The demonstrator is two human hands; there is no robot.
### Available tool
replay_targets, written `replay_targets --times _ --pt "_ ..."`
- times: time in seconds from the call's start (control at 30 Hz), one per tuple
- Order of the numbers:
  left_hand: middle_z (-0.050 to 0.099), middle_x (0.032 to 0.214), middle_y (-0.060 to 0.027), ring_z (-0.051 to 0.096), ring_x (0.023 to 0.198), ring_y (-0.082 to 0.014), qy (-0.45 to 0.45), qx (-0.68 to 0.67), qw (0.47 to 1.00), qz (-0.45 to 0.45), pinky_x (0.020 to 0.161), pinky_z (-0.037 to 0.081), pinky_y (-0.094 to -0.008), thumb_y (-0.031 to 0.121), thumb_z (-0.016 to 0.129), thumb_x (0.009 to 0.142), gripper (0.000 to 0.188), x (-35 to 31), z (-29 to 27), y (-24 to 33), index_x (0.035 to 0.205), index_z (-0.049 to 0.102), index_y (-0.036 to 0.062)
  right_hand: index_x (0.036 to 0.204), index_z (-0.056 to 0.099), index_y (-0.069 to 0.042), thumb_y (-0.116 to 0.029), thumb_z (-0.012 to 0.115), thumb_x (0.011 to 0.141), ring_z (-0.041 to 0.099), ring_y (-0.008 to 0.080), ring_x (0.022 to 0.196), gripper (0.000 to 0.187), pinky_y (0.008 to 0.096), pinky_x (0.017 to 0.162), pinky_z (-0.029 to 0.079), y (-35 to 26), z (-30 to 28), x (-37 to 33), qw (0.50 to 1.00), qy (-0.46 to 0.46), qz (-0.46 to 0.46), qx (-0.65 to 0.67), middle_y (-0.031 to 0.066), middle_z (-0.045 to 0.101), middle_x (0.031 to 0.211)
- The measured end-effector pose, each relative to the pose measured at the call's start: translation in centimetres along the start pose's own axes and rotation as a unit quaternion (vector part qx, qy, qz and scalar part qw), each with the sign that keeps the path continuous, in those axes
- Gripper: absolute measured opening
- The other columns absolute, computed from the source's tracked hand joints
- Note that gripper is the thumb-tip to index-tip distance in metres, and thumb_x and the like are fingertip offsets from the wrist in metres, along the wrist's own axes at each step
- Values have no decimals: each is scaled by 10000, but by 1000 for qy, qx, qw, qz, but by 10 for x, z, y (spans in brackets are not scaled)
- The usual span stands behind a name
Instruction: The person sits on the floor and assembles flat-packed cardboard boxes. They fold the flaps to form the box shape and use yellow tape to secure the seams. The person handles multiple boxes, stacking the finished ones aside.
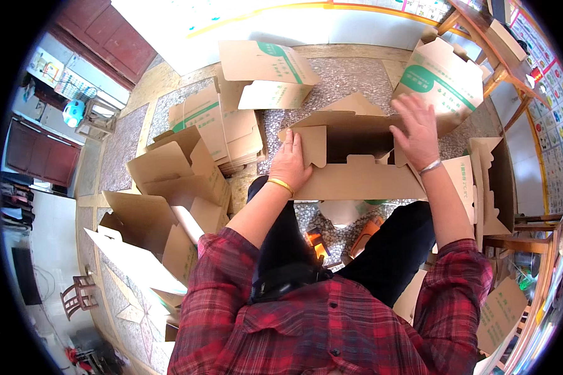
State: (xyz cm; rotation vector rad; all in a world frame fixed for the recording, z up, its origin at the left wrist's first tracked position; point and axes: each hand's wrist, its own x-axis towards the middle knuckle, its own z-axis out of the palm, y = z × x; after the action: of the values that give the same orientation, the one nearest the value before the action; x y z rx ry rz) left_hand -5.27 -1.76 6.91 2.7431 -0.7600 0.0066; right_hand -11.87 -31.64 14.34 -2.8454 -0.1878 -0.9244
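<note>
An open brown cardboard box point(356, 180) stands between my knees, its top facing me and its inside in shadow. My left hand point(289, 167) lies with straight fingers against the box's left end, beside an inward-folded side flap point(311, 145). At the right end is my right hand point(417, 130), open, fingers spread and raised; the thumb is close to the box's right edge, and whether it touches cannot be made out. A long flap with a small tab runs along the near side. The far flap stands up behind the opening.
Opened boxes point(180, 164) stand at the left, beside a stack of flat cardboard point(241, 140). A printed box point(441, 81) stands at the far right near a wooden table point(500, 56). More cardboard point(481, 181) leans right of me. A small chair point(78, 295) is at left.
</note>
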Motion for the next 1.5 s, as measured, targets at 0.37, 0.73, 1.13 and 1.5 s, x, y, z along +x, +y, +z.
replay_targets --times 0.37,0.73,1.13,1.5 --pt "582 986 -280 545 929 -440 52 -364 928 -53 806 433 -437 249 426 907 352 -12 7 -40 1087 515 -40 961 686 -129 -137 645 773 586 236 905 192 413 889 448 -8 9 -2 991 -111 8 80 65 632 910" --pt "128 1520 -149 117 1406 -320 -29 50 989 138 1126 161 -451 486 529 843 819 -20 19 -14 1440 212 24 1128 610 -71 -222 680 712 433 283 1195 448 395 1003 364 -29 39 -81 973 -223 -15 53 118 474 1274" --pt "180 1516 -111 151 1399 -311 -49 63 989 120 1105 180 -510 468 549 830 784 -21 12 -9 1427 265 46 1136 595 -64 -173 685 697 462 295 1165 462 404 1003 359 -22 42 -85 974 -199 -7 111 111 508 1240" --pt "372 1427 -94 317 1306 -296 -206 -47 966 147 1097 244 -369 394 295 978 483 23 -37 -30 1259 554 99 1315 381 42 -233 754 695 348 390 1256 774 423 1061 304 30 43 -136 972 -69 224 1 246 359 1360"
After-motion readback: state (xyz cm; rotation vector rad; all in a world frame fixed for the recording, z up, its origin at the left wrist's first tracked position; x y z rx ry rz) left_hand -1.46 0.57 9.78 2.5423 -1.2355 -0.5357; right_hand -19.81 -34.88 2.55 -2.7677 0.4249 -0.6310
